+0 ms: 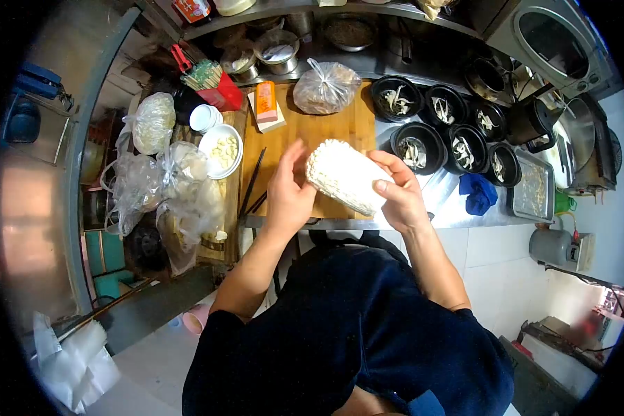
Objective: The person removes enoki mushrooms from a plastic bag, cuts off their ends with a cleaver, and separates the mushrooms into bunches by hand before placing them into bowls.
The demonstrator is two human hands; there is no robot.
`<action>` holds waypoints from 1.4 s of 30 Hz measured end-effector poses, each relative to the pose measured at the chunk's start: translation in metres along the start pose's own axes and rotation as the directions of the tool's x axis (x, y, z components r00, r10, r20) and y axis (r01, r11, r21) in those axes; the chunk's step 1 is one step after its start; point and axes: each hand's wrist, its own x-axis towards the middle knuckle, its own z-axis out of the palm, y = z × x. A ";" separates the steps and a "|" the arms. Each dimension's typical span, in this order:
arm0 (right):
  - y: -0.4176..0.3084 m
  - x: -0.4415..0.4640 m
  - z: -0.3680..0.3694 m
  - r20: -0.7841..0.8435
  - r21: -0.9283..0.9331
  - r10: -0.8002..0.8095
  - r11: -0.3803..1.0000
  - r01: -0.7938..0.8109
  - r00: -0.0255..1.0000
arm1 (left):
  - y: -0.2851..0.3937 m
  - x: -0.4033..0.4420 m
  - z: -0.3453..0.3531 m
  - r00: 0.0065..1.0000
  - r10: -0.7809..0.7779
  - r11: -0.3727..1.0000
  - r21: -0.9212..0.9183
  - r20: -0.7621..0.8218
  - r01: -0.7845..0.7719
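A bundle of white enoki mushrooms (347, 177) is held in front of me over the front of the wooden cutting board (357, 132), its small caps toward the left. My right hand (401, 194) grips the right end, thumb on top and fingers curled behind. At the capped end, my left hand (291, 187) cradles the bundle with its thumb against the side; its fingers are partly curled and slightly blurred. Dark chopsticks (254, 180) lie beside my left hand. Several black bowls (417, 148) containing pale mushroom strips stand right of the board.
Plastic bags (135, 184) of food and a white bowl of garlic cloves (223, 151) sit at left. A knotted bag (326, 87) and an orange packet (265, 102) lie toward the back of the board. A blue cloth (478, 194) and a metal tray (532, 186) are at right.
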 end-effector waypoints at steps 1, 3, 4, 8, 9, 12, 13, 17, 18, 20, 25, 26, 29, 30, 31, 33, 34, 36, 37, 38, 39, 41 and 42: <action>0.000 -0.001 0.003 0.024 -0.039 -0.070 0.997 0.071 0.997 | -0.005 -0.001 -0.002 0.930 -0.285 0.884 -0.313 0.231 0.349; 0.000 -0.001 0.006 0.057 -0.094 -0.165 0.981 0.170 0.985 | 0.000 -0.010 -0.005 0.714 -0.398 0.377 -0.606 0.577 0.700; 0.000 0.000 0.007 0.062 -0.089 -0.164 0.982 0.169 0.985 | 0.003 -0.016 -0.004 0.678 -0.357 0.224 -0.646 0.643 0.730; 0.010 -0.007 0.003 0.062 -0.123 -0.132 0.983 0.139 0.989 | 0.025 -0.026 0.009 0.726 -0.327 0.174 -0.717 0.605 0.675; 0.012 -0.009 0.001 0.058 -0.138 -0.107 0.984 0.114 0.993 | 0.025 -0.027 0.011 0.746 -0.325 0.208 -0.726 0.581 0.656; 0.013 -0.010 0.004 0.021 -0.105 -0.051 0.993 0.053 0.998 | 0.012 -0.032 0.012 0.755 -0.322 0.260 -0.714 0.571 0.650; 0.010 -0.010 0.006 0.023 -0.103 -0.051 0.993 0.053 0.998 | 0.011 -0.031 0.011 0.756 -0.324 0.262 -0.714 0.569 0.649; 0.003 -0.013 0.012 0.009 0.045 0.172 0.984 -0.172 0.985 | 0.005 -0.031 0.007 0.782 -0.285 0.366 -0.691 0.555 0.624; 0.003 -0.013 0.012 0.063 0.034 0.258 0.965 -0.260 0.964 | 0.004 -0.030 0.007 0.791 -0.255 0.428 -0.668 0.556 0.608; 0.003 -0.015 0.014 0.032 0.015 0.239 0.971 -0.239 0.971 | 0.007 -0.024 0.008 0.783 -0.308 0.443 -0.647 0.540 0.621; 0.014 -0.012 0.011 -0.070 -0.047 0.101 0.993 -0.104 0.992 | 0.030 -0.024 0.017 0.758 -0.509 0.565 -0.506 0.407 0.651; 0.017 -0.010 0.007 -0.086 -0.186 -0.005 0.982 -0.011 0.996 | 0.031 -0.026 0.020 0.732 -0.546 0.518 -0.523 0.407 0.677; 0.009 -0.015 0.016 0.029 -0.576 -0.187 0.800 0.169 0.982 | 0.034 -0.026 0.029 0.752 -0.454 0.479 -0.581 0.478 0.658; 0.001 -0.018 0.023 0.168 -0.769 -0.223 0.580 0.269 0.960 | 0.035 -0.024 0.032 0.789 -0.314 0.481 -0.627 0.529 0.612; -0.007 -0.020 0.030 0.262 -0.842 -0.235 0.419 0.341 0.936 | 0.031 -0.024 0.036 0.780 -0.335 0.461 -0.630 0.529 0.625; -0.008 -0.016 0.014 0.273 -0.802 -0.242 0.477 0.359 0.931 | 0.028 -0.017 0.035 0.784 -0.329 0.418 -0.663 0.527 0.621; -0.005 -0.014 0.006 0.284 -0.762 -0.246 0.528 0.374 0.927 | 0.029 -0.013 0.033 0.788 -0.323 0.366 -0.699 0.524 0.615; -0.004 -0.012 0.002 -0.074 -0.532 -0.274 0.824 0.195 0.959 | 0.032 -0.011 0.026 0.771 -0.299 0.267 -0.726 0.562 0.634; -0.008 -0.007 -0.004 -0.112 -0.458 -0.179 0.882 0.109 0.977 | 0.031 -0.009 0.025 0.775 -0.249 0.206 -0.750 0.581 0.629; -0.010 -0.004 -0.009 -0.143 -0.376 -0.082 0.926 0.022 0.986 | 0.032 -0.008 0.025 0.776 -0.196 0.142 -0.766 0.599 0.627; -0.012 -0.006 -0.007 -0.149 -0.375 -0.090 0.927 0.027 0.985 | 0.031 -0.008 0.028 0.784 -0.166 0.167 -0.767 0.598 0.620; -0.015 -0.010 0.003 -0.114 -0.203 0.110 0.970 -0.131 0.987 | 0.037 -0.006 0.034 0.792 -0.183 0.211 -0.763 0.583 0.611; -0.014 -0.010 0.003 -0.118 -0.201 0.106 0.971 -0.128 0.987 | 0.038 -0.006 0.036 0.802 -0.205 0.254 -0.761 0.561 0.597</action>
